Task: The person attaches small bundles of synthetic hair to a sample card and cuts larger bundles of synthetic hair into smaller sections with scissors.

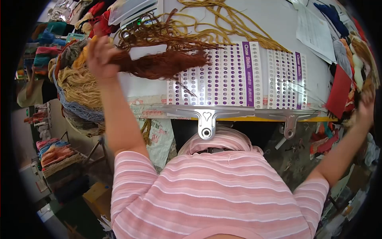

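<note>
My left hand (102,59) is raised at the table's left side, its fingers curled and a little blurred. From it a reddish-brown hank of thread (163,64) stretches right, over the punched thread cards (223,79). Darker brown wavy strands (147,34) lie just behind that hank. Far to the right, my right hand (366,104) is among hanging skeins (352,97), beside a red card (339,91). Blur and the view's dark edge hide what its fingers do. Long mustard-yellow threads (238,22) run across the back of the table.
Metal clips (207,119) grip the cards at the table's front edge. A thick pile of beige and blue yarn (79,87) hangs at the left. White paper sheets (316,34) lie back right. Another person's arm (27,89) shows at far left, near yarn shelves.
</note>
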`<action>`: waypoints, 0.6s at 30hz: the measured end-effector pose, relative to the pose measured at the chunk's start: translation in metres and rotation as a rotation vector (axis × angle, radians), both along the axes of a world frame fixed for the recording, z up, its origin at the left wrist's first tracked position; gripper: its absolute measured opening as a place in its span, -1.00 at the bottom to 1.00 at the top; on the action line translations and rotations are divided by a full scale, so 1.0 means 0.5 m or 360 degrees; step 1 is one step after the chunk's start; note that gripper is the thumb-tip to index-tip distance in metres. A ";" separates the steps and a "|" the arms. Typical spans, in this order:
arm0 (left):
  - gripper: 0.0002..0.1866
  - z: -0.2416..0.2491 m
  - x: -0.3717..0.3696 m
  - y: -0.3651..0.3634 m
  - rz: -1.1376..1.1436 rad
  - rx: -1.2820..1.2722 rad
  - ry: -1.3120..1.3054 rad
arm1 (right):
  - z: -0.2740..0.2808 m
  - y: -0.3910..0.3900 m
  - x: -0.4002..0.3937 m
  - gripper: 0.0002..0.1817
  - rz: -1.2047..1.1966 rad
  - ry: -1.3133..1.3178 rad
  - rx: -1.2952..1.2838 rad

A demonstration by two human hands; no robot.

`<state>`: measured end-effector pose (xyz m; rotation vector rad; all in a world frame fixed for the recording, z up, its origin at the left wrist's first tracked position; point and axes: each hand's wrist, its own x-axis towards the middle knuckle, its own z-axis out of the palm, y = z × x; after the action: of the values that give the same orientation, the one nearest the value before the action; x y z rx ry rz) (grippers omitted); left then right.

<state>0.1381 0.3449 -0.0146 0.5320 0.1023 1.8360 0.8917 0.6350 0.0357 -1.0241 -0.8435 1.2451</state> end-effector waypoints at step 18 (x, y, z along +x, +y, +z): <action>-0.80 -0.223 0.391 0.264 -0.0227 -0.1637 0.2124 | -0.380 -0.226 -0.832 -0.84 0.0643 -0.1235 0.0034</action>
<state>0.3338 0.4768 -0.1262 0.8537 1.7139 0.7942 0.4756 0.5219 -0.1542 -1.3877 -1.7230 1.1541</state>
